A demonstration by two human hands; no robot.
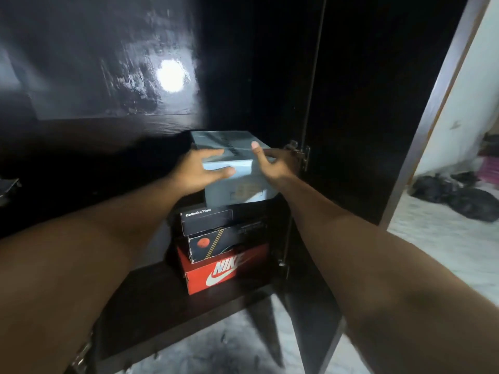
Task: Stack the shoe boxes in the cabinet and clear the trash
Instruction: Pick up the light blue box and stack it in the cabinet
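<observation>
as both hands [205, 171] [272, 163] grip grey box [229, 168], dark cabinet [351, 103], pale floor [445, 238]

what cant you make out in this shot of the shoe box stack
Head view only:
- Cabinet interior: too dark to see.
- Grey box lid print and label: blurred, partly covered by left hand and right hand.
- Third box: brand unreadable.
- Dark heap on floor: blurred, unidentifiable.

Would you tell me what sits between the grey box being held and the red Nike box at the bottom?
In the head view, two black boxes: the Onitsuka Tiger box directly under the grey box, and another black box beneath it, resting on the red Nike box.
</observation>
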